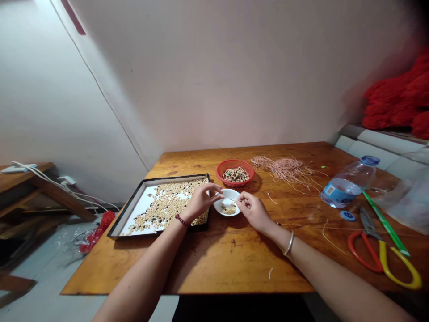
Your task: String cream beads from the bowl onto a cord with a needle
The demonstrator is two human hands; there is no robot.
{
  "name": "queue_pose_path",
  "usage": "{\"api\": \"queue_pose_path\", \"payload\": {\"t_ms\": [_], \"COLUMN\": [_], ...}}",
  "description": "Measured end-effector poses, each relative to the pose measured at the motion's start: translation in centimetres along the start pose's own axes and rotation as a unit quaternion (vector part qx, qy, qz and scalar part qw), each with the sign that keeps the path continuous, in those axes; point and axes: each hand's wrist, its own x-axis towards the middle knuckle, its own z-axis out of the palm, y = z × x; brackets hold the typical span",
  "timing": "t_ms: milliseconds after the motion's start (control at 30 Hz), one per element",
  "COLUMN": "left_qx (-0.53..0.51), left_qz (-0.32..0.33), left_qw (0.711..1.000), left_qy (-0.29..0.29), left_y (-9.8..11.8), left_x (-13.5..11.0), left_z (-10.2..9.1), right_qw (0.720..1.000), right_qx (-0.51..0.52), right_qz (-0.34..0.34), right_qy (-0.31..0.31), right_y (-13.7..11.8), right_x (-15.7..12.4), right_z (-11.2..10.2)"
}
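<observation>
My left hand (203, 199) hovers over the right end of a black tray (129, 213) lined in white and strewn with tan beads. Its fingers are pinched on something tiny beside a small white dish (222, 208) of beads. My right hand (253, 209) is just right of the dish, fingers pinched on a thin thread that runs towards my left hand. Behind the dish stands a red basket (221, 168) holding strung beads.
A tangle of pink cord (284, 167) lies at the back of the wooden table (217, 264). A plastic water bottle (348, 182) lies on its side at the right, its blue cap (347, 216) nearby. Red and yellow scissors (382, 255) lie near the right edge.
</observation>
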Motion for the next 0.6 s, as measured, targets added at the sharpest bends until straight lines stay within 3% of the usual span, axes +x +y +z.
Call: {"api": "queue_pose_path", "payload": {"t_ms": [333,600], "left_qx": [0.006,-0.058], "left_qz": [0.008,-0.047], "left_qw": [1.0,0.996], "left_qy": [-0.01,-0.047], "left_y": [0.08,0.25], "left_x": [0.03,0.51], "left_z": [-0.01,-0.76], "right_qw": [1.0,0.996], "right_qx": [-0.006,0.087], "right_qz": [0.007,0.019], "right_qy": [-0.001,-0.032], "right_y": [0.18,-0.49], "right_x": [-0.07,0.25], "right_z": [0.09,0.18]}}
